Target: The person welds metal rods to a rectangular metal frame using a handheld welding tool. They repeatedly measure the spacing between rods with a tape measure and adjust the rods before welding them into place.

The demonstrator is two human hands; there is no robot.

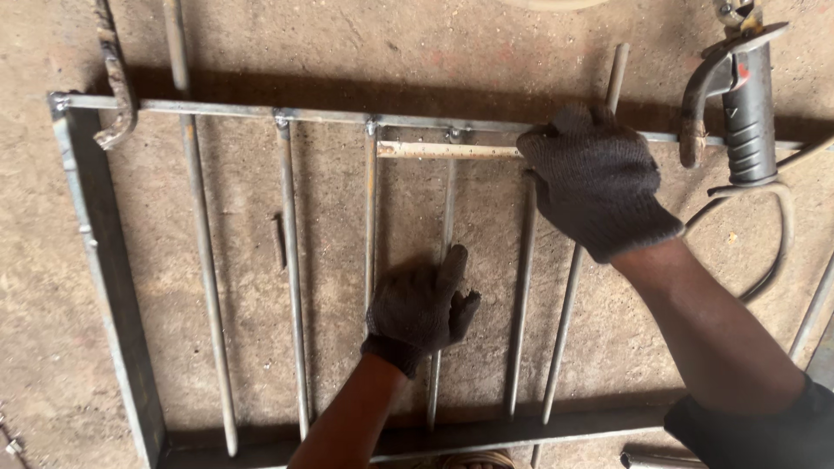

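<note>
The metal frame [104, 260] lies flat on the concrete floor [35, 347], its thin vertical rods running between a top rail and a bottom rail. The left hand [419, 306], in a dark knit glove, rests flat on the middle rod [439, 373], its fingers [453, 263] loosely spread and closed on nothing. Up and to the right of those fingers, the gloved right hand [598, 178] presses down on the top rail, pinning one end of a pale ruler [443, 150] (its markings too small to read) that lies just under the rail; whether these fingers curl around the ruler I cannot tell. Right of that hand lies a welding electrode holder [743, 108] with its cable. A bent rusty bar [117, 82] sits at the frame's far left corner.
</note>
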